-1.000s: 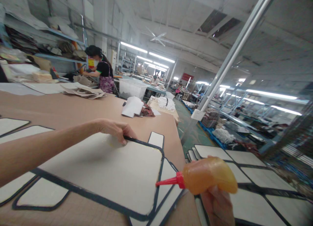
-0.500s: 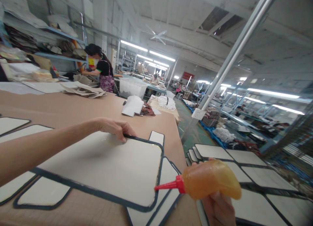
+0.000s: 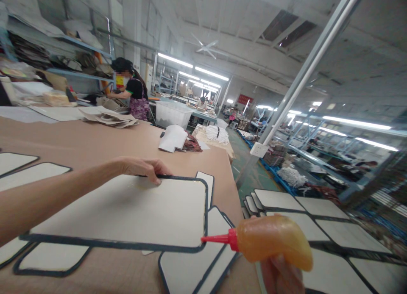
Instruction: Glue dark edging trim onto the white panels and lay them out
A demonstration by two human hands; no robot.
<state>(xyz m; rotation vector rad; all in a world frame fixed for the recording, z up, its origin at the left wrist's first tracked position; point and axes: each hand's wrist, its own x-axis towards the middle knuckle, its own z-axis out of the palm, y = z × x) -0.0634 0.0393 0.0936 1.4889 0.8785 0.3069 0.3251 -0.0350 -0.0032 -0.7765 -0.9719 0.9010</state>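
Note:
My left hand [image 3: 144,169] pinches the far edge of a white panel [image 3: 133,211] with a dark border, thumb on top, and holds it tilted above the table. In my right hand [image 3: 281,273] is a squeeze glue bottle [image 3: 273,239] of amber liquid, lying on its side. Its red nozzle [image 3: 218,239] points left, with the tip at the panel's near right corner, by the inner line of the border. Most of the right fingers are hidden behind the bottle. Beneath the held panel, other dark-edged panels [image 3: 181,266] overlap on the table.
More bordered panels [image 3: 51,258] lie at left on the brown tabletop [image 3: 104,139]. Several stacked panels [image 3: 346,234] stand at right. White and brown pieces [image 3: 173,138] sit near the far edge. A co-worker [image 3: 135,90] stands at the far left side; a metal post [image 3: 286,103] rises at right.
The held panel has turned, its near right corner rising and its left end dropping slightly. My left hand shifted a little left with it. The bottle stays almost in place, its nozzle at the same corner.

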